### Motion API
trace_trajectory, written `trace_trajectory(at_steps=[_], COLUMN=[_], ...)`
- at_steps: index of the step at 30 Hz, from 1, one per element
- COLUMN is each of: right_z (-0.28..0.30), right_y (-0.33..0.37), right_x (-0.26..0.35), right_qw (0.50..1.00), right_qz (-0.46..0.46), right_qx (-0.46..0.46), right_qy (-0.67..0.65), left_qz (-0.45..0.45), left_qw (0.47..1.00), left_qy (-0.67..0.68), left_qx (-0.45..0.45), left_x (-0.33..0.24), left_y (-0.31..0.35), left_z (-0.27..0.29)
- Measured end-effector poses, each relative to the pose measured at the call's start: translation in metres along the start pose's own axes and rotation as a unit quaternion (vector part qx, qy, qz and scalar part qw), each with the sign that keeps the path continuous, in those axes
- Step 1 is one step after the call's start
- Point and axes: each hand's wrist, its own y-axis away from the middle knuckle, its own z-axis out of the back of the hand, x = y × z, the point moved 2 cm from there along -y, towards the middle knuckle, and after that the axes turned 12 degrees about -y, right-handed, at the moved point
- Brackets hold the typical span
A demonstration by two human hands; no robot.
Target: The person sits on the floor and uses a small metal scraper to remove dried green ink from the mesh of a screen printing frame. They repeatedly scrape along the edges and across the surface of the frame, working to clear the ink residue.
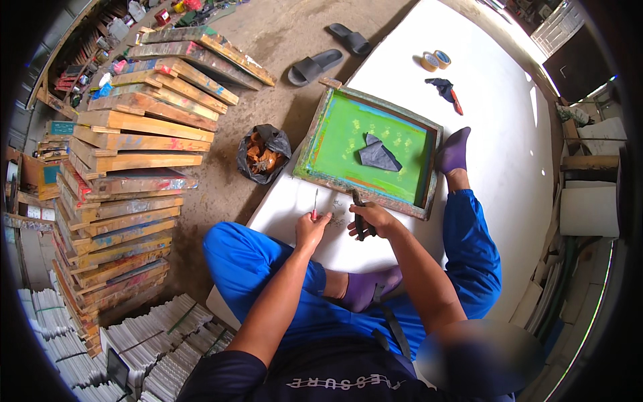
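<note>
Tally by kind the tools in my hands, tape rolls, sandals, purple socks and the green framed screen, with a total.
Red-handled tool in left hand: 1
Dark pliers-like tool in right hand: 1
Tape rolls: 2
Sandals: 2
Purple socks: 2
Green framed screen: 1
Total: 9

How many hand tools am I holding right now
2: a slim red-handled tool in your left hand, and a dark pliers-like tool in your right hand. Anything smaller inside your palms would be hidden.
</note>
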Motion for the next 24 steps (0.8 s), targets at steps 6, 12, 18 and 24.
trace_trajectory(at_steps=[6,12,18,24], right_z=[0.000,-0.003,0.004,0.008], right_y=[-0.007,-0.007,-0.003,-0.007], right_x=[0.003,0.010,0.016,0.024], right_qw=[1.000,1.000,0.999,0.997], right_qz=[-0.015,-0.027,-0.040,-0.064], right_qx=[0.017,0.011,0.031,0.026], right_qy=[-0.012,-0.010,0.003,0.044], left_qz=[-0.009,-0.007,-0.015,-0.019], left_qw=[1.000,1.000,1.000,1.000], left_qy=[-0.005,-0.015,-0.016,-0.014], left_qx=[0.007,0.003,0.008,0.016], left_x=[-0.004,-0.004,-0.005,-0.017], left_y=[0.000,-0.002,-0.002,0.003], left_z=[-0.001,-0.003,-0.004,0.000])
